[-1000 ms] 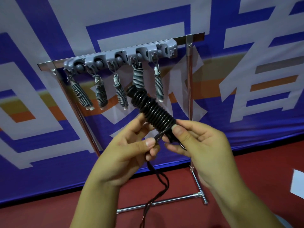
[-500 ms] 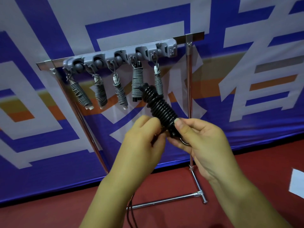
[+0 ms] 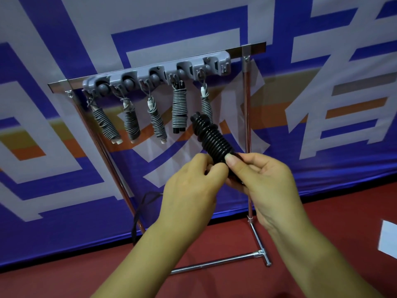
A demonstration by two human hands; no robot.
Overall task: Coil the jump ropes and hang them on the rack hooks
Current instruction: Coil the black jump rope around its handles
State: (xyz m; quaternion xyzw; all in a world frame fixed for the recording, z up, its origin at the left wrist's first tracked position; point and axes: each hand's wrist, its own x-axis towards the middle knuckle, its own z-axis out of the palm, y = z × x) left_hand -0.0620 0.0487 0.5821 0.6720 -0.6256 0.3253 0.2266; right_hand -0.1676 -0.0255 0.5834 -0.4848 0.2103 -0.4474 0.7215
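Gripping the lower end of a tightly coiled black jump rope [image 3: 211, 138], the right hand [image 3: 266, 188] curls its thumb and fingers round the bundle, which tilts up and to the left in front of the rack. The left hand [image 3: 191, 190] closes its fingers at the same lower end, seemingly pinching the rope's loose black tail [image 3: 142, 206], though the contact itself is hidden behind the knuckles. That tail loops down to the left of the wrist. Behind, a grey plastic hook bar [image 3: 156, 72] on a chrome metal stand [image 3: 247, 130] carries five coiled grey jump ropes [image 3: 179, 110], each hanging from its own hook. The stand rests on a red floor [image 3: 322, 216] before a blue and white printed banner [image 3: 64, 39].
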